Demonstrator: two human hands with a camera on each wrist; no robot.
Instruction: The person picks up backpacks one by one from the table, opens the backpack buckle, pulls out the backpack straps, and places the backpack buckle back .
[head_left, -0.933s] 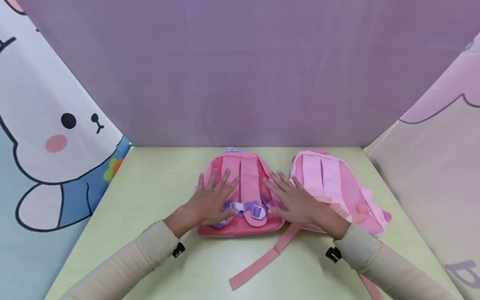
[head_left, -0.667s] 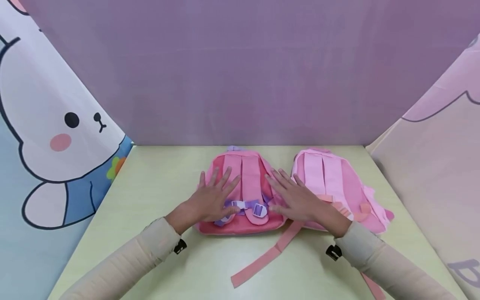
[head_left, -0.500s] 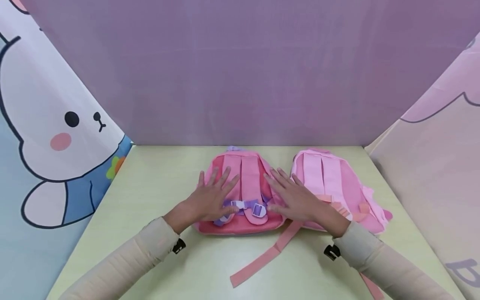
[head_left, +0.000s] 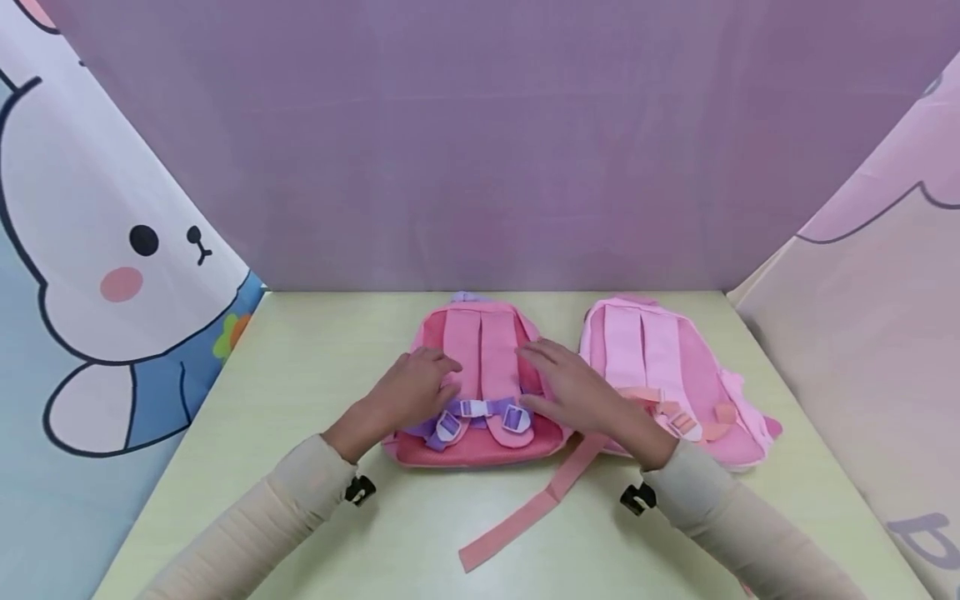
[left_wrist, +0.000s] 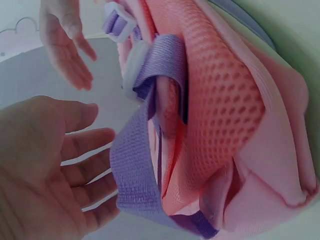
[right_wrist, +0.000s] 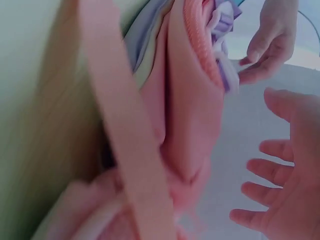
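Note:
A coral-pink backpack lies on the table with its back panel and two shoulder straps facing up. Purple webbing and white buckles cross its lower part. My left hand is over the backpack's left side, fingers loosely bent and holding nothing. Over the right side is my right hand, its fingers slightly bent. In the left wrist view, the left hand has its palm turned to the purple strap. The right wrist view has the right hand apart from the backpack's pink side, fingers spread.
A lighter pink backpack lies close on the right, partly behind the right forearm. Its loose coral strap trails forward across the pale table. A purple partition rises at the back, with printed panels on both sides.
Both hands were spread flat with straight fingers over the coral backpack; now their fingers bend and draw together. The right hand has shifted slightly left. The backpacks stay in place.

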